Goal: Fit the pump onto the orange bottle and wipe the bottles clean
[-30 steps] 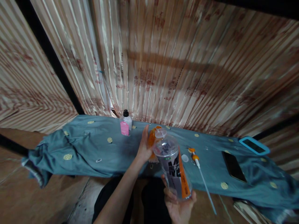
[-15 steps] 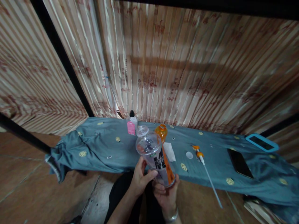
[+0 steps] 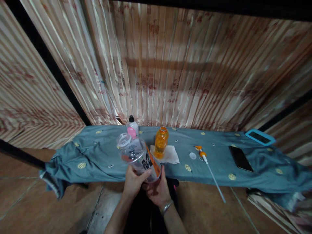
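Leftward goes the clear bottle (image 3: 136, 152), away from its place in front of the orange bottle (image 3: 161, 143), and the left hand (image 3: 134, 183), which was over at that orange one a second ago, is on the clear one now! Farthest left on the patterned cloth (image 3: 97, 172), the pink-labelled bottle (image 3: 132, 131) stands upright, black cap on, partly hidden behind the clear bottle's shoulder. Next along, the clear bottle itself, held up over the front edge and tilted, its uncapped mouth to the upper left. Left hand wraps its side, thumb laid across; just right of that, the right hand (image 3: 158, 191) cups the base with curled fingers, bracelet at the wrist. So the step in hand looks like steadying this bottle in a two-handed hold; a good next move calls for both grips kept firm and that open mouth kept up. Whether anything is inside, I can't tell. Rightward again: the orange bottle, open-topped and untouched, upright on a white tissue (image 3: 172, 157). Then a white disc (image 3: 192, 156), the orange pump head (image 3: 202, 154) lying beside it, tube poking past the cloth's edge, a dark phone (image 3: 240, 158), and a blue-framed object (image 3: 260, 137) at the far right.
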`<move>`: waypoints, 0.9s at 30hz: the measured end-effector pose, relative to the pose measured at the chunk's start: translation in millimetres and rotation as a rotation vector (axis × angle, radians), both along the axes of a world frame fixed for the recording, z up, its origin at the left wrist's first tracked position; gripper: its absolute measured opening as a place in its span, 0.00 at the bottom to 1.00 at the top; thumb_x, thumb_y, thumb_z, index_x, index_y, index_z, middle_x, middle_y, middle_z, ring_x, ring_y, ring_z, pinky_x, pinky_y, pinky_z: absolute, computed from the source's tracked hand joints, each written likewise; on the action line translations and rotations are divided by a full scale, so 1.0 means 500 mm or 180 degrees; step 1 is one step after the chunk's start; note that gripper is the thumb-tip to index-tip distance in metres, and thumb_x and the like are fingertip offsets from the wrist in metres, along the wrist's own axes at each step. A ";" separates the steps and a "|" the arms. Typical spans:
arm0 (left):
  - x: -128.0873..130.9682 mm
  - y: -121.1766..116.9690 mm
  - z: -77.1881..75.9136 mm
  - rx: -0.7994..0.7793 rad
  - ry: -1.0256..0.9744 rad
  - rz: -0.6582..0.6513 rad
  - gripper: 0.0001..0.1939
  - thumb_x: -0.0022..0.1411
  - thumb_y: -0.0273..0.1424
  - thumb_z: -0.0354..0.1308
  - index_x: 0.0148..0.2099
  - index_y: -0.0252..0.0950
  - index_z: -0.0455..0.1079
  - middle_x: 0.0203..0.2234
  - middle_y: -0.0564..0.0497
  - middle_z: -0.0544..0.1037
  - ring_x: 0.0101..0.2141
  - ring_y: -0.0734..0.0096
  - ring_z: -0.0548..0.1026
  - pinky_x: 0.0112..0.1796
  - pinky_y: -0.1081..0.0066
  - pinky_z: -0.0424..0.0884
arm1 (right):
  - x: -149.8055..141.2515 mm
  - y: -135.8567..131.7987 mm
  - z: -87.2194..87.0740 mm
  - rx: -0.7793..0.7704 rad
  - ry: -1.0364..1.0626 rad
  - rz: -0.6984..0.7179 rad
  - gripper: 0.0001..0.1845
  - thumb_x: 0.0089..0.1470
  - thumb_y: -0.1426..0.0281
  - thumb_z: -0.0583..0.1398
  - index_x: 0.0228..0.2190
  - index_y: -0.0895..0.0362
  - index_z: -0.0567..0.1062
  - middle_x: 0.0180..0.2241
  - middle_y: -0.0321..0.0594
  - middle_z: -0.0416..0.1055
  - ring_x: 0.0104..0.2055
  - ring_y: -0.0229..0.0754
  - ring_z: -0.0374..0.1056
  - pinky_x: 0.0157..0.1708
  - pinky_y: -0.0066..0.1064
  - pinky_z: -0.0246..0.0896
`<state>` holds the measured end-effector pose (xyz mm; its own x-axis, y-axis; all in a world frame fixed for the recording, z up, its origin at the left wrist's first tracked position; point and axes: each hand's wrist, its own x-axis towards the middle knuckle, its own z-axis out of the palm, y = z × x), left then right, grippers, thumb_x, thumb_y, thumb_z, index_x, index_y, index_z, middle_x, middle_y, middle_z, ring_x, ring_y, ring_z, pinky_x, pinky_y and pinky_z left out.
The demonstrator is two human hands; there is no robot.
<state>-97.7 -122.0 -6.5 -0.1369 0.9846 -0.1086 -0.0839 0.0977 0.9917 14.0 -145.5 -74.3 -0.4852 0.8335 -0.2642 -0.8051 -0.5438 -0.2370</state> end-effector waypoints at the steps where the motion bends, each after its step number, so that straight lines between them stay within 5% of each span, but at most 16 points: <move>1: -0.003 0.006 -0.002 0.0038 0.0064 0.0074 0.28 0.31 0.40 0.73 0.36 0.35 0.68 0.30 0.48 0.81 0.32 0.60 0.79 0.35 0.64 0.76 | -0.005 0.002 0.001 -0.0002 -0.0066 -0.0020 0.38 0.49 0.37 0.57 0.42 0.59 0.74 0.29 0.41 0.76 0.21 0.34 0.69 0.13 0.19 0.52; 8: -0.035 0.081 -0.035 0.0290 0.0586 0.0503 0.27 0.31 0.41 0.72 0.33 0.37 0.64 0.26 0.54 0.75 0.28 0.68 0.74 0.30 0.69 0.71 | -0.014 -0.002 -0.001 -0.0032 -0.0438 -0.0147 0.34 0.55 0.45 0.60 0.48 0.61 0.69 0.39 0.53 0.79 0.22 0.37 0.74 0.16 0.19 0.60; 17: -0.070 0.192 -0.072 0.0515 0.1223 0.0689 0.28 0.36 0.41 0.70 0.38 0.38 0.63 0.27 0.57 0.71 0.28 0.70 0.70 0.32 0.71 0.67 | -0.007 -0.012 -0.008 -0.0105 -0.0653 -0.0346 0.31 0.53 0.50 0.64 0.48 0.61 0.69 0.39 0.49 0.79 0.23 0.35 0.74 0.19 0.20 0.64; 27: -0.093 0.213 -0.123 0.0512 0.1408 0.0728 0.33 0.36 0.40 0.72 0.44 0.38 0.64 0.30 0.57 0.72 0.30 0.69 0.72 0.36 0.69 0.69 | -0.004 -0.014 -0.002 -0.0112 -0.0761 -0.0355 0.38 0.42 0.48 0.69 0.46 0.61 0.71 0.39 0.50 0.79 0.23 0.36 0.74 0.19 0.20 0.63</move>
